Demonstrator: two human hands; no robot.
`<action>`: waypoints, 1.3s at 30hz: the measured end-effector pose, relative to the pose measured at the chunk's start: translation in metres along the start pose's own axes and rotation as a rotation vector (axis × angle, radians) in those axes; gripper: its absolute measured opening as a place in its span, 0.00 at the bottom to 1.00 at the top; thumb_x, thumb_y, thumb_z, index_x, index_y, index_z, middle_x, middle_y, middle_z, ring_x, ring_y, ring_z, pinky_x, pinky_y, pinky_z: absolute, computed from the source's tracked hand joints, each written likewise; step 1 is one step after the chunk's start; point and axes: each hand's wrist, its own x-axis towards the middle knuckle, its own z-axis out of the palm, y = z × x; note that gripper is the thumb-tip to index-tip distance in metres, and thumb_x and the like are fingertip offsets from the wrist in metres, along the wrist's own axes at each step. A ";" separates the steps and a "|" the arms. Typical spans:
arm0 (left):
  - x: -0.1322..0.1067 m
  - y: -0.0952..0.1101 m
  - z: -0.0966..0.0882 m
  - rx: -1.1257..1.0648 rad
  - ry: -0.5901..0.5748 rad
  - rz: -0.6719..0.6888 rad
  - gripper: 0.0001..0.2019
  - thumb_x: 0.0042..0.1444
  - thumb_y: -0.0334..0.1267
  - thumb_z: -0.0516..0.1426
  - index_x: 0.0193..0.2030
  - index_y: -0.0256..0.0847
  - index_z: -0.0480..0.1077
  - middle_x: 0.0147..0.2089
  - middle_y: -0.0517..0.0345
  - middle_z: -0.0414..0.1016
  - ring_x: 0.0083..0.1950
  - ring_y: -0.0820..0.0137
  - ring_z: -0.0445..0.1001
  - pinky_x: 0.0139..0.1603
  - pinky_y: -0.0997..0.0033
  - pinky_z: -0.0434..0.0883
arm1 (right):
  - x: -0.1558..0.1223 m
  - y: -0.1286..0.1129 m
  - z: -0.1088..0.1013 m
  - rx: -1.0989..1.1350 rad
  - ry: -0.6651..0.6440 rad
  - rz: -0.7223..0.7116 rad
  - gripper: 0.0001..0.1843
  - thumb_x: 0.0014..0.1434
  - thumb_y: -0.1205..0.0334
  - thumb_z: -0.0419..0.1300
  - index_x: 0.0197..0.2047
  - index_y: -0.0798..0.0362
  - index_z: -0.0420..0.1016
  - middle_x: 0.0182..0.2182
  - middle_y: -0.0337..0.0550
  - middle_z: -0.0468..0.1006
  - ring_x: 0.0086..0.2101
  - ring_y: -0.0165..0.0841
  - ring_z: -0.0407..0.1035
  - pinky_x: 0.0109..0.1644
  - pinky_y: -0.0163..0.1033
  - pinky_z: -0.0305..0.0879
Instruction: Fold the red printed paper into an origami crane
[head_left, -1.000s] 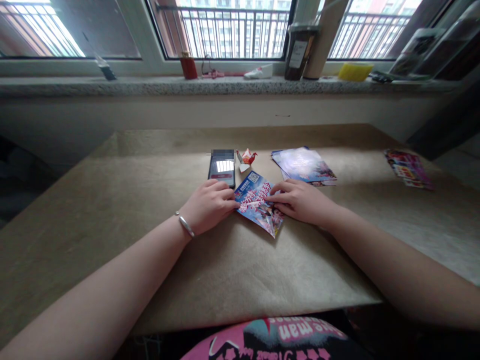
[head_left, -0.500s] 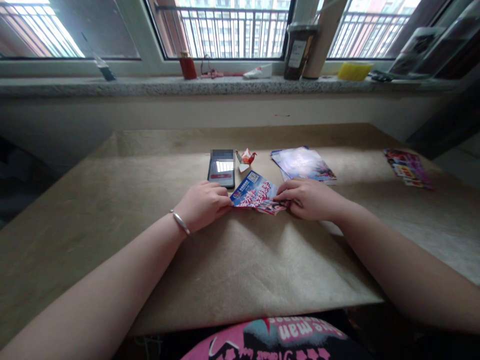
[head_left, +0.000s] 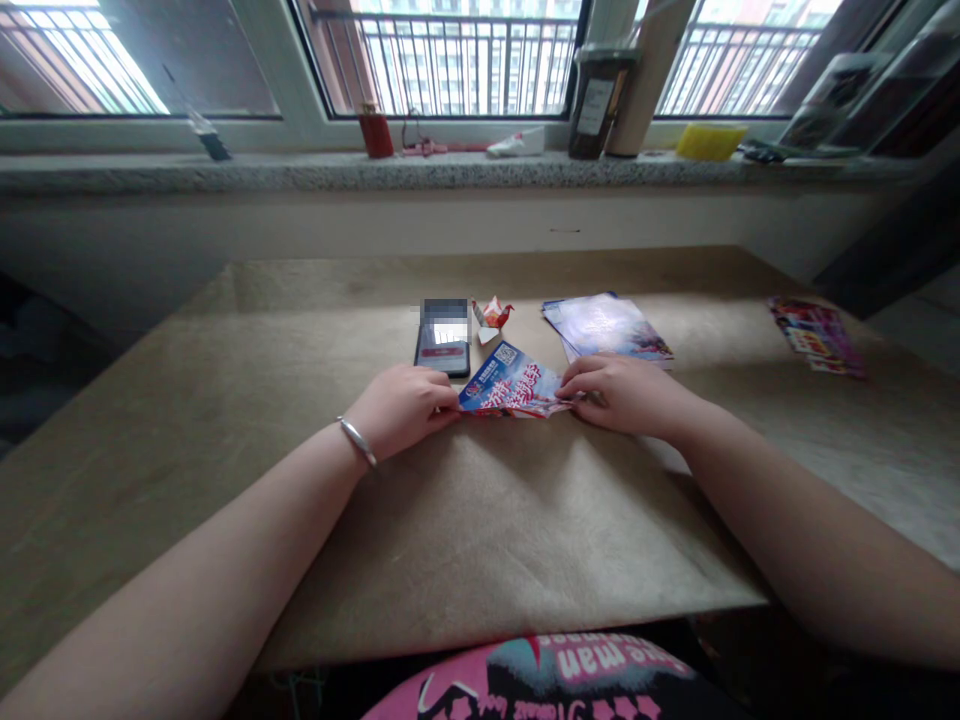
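Note:
A colourful printed paper sheet (head_left: 510, 385) lies folded into a triangle on the brown table cover (head_left: 480, 520). My left hand (head_left: 401, 405) pinches its left corner, fingers closed on the paper. On the other side, my right hand (head_left: 622, 393) presses and grips the right corner. A silver bangle sits on my left wrist. Just behind the sheet lie a black phone (head_left: 444, 340) with a lit screen and a small folded red and white paper figure (head_left: 493, 316).
A stack of printed sheets (head_left: 607, 328) lies behind my right hand, and another leaflet (head_left: 817, 335) lies at the far right. The stone windowsill (head_left: 420, 172) holds a red cup (head_left: 376, 132), a dark jar (head_left: 596, 100), a yellow container (head_left: 709, 142) and other items.
The sheet lay open as a diamond pointing toward me. Its near corner has been folded up and away, so it now forms a flat triangle held at both ends.

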 end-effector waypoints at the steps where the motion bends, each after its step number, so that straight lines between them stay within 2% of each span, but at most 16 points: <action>1: 0.000 0.000 0.000 0.000 -0.005 -0.006 0.10 0.58 0.41 0.53 0.31 0.44 0.73 0.30 0.60 0.72 0.29 0.73 0.69 0.29 0.74 0.61 | 0.001 0.002 0.002 0.027 0.009 0.014 0.12 0.56 0.61 0.54 0.39 0.49 0.78 0.41 0.42 0.77 0.38 0.34 0.70 0.43 0.38 0.65; 6: 0.000 0.001 -0.004 0.021 -0.041 -0.044 0.07 0.56 0.40 0.54 0.31 0.44 0.73 0.29 0.60 0.71 0.29 0.73 0.68 0.28 0.75 0.60 | 0.004 0.002 0.006 0.060 0.035 0.072 0.12 0.59 0.59 0.53 0.32 0.52 0.76 0.36 0.45 0.76 0.38 0.35 0.69 0.41 0.37 0.64; 11: 0.001 0.002 -0.007 0.024 -0.062 -0.094 0.08 0.57 0.39 0.53 0.31 0.43 0.71 0.30 0.59 0.72 0.31 0.72 0.69 0.30 0.74 0.61 | 0.007 -0.009 0.005 0.100 0.042 0.169 0.12 0.58 0.60 0.51 0.30 0.53 0.73 0.32 0.43 0.74 0.30 0.31 0.68 0.33 0.34 0.60; 15: 0.003 0.007 -0.003 -0.053 -0.031 -0.179 0.09 0.56 0.40 0.52 0.29 0.40 0.69 0.31 0.56 0.72 0.35 0.69 0.70 0.33 0.72 0.64 | 0.011 -0.018 0.007 0.018 0.057 0.235 0.13 0.58 0.59 0.51 0.25 0.53 0.69 0.30 0.43 0.73 0.29 0.30 0.66 0.31 0.35 0.56; 21: 0.009 0.020 0.004 -0.055 0.012 -0.429 0.20 0.58 0.51 0.49 0.24 0.39 0.66 0.27 0.54 0.70 0.31 0.67 0.67 0.28 0.70 0.60 | 0.021 -0.030 0.012 -0.086 0.050 0.414 0.21 0.55 0.41 0.52 0.26 0.51 0.67 0.28 0.43 0.74 0.28 0.33 0.66 0.25 0.35 0.49; 25: 0.009 0.022 0.005 -0.038 0.048 -0.470 0.21 0.56 0.55 0.51 0.23 0.40 0.66 0.24 0.55 0.68 0.27 0.68 0.65 0.25 0.71 0.56 | 0.025 -0.033 0.016 -0.111 0.058 0.457 0.25 0.51 0.36 0.53 0.30 0.51 0.68 0.28 0.44 0.75 0.26 0.34 0.66 0.24 0.36 0.48; 27: 0.009 0.021 0.004 -0.019 0.045 -0.471 0.21 0.55 0.55 0.52 0.23 0.40 0.66 0.23 0.56 0.68 0.25 0.70 0.64 0.23 0.73 0.54 | 0.024 -0.032 0.016 -0.092 0.061 0.474 0.24 0.51 0.37 0.54 0.32 0.51 0.69 0.28 0.44 0.76 0.26 0.34 0.67 0.24 0.36 0.48; 30: 0.008 0.021 0.003 0.006 0.034 -0.461 0.20 0.56 0.54 0.52 0.23 0.40 0.66 0.24 0.56 0.68 0.24 0.71 0.64 0.22 0.73 0.52 | 0.022 -0.030 0.014 -0.036 0.068 0.474 0.19 0.53 0.43 0.55 0.35 0.51 0.69 0.29 0.43 0.77 0.28 0.34 0.68 0.25 0.35 0.52; 39: 0.003 0.017 0.000 0.085 -0.106 -0.417 0.15 0.59 0.48 0.50 0.29 0.40 0.67 0.30 0.55 0.72 0.29 0.68 0.69 0.24 0.73 0.56 | 0.018 -0.024 0.016 -0.009 0.040 0.421 0.10 0.55 0.60 0.53 0.40 0.52 0.70 0.35 0.45 0.77 0.31 0.34 0.69 0.31 0.36 0.58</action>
